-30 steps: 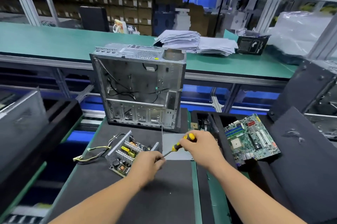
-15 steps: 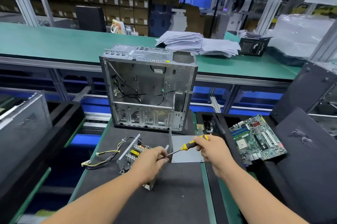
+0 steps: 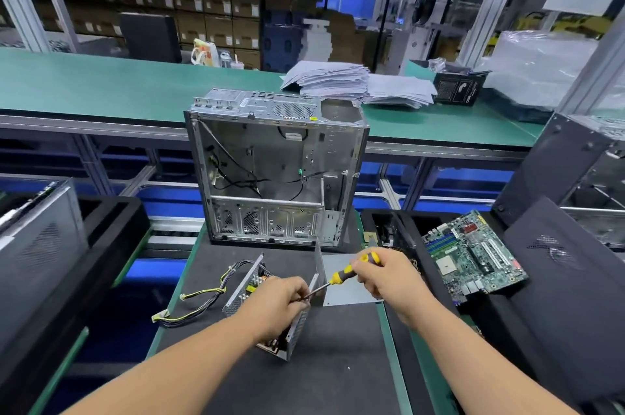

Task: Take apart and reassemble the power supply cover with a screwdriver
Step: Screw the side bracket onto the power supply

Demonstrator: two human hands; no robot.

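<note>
The open power supply (image 3: 244, 293) lies on a dark mat, its circuit board showing and its cable bundle (image 3: 199, 303) trailing left. My left hand (image 3: 277, 304) rests on its right end and grips it. Just right of it lies the grey sheet-metal cover (image 3: 341, 282), one side bent upright. My right hand (image 3: 385, 274) holds a yellow-and-black screwdriver (image 3: 341, 276). Its tip points down-left and meets the power supply at my left fingers. I cannot see a screw there.
An empty metal computer case (image 3: 275, 174) stands upright behind the power supply. A green motherboard (image 3: 473, 255) lies on black foam to the right. Black foam trays flank both sides. A green bench behind carries stacked papers (image 3: 355, 83).
The camera view has shifted, so everything sits further right in frame. My left hand has tilted the power supply's right end up; the screwdriver stays at the same spot.
</note>
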